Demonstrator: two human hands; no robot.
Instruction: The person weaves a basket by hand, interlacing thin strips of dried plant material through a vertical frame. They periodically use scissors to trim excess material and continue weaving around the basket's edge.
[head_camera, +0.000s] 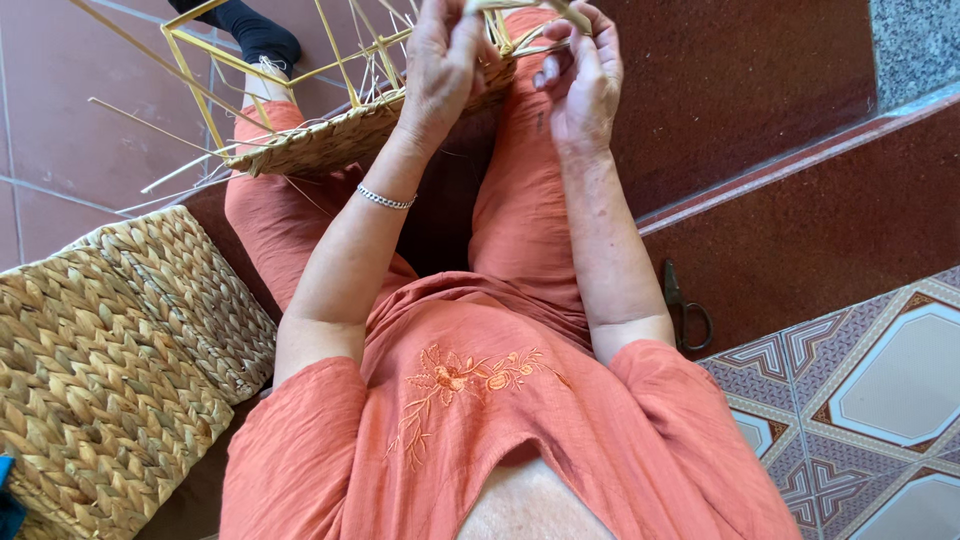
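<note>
Scissors (686, 310) lie right; finished basket (120, 360) left; hands seemingly weaving.

The floor (760, 90) is dark red, smooth tile, with a raised step edge running diagonally at the right. A pair of scissors (685, 308) lies flat on it just beside the person's right elbow. Patterned tiles (880, 400) with octagon shapes cover the lower right corner. At the left, a finished woven basket (110, 370) stands on the floor.
</note>
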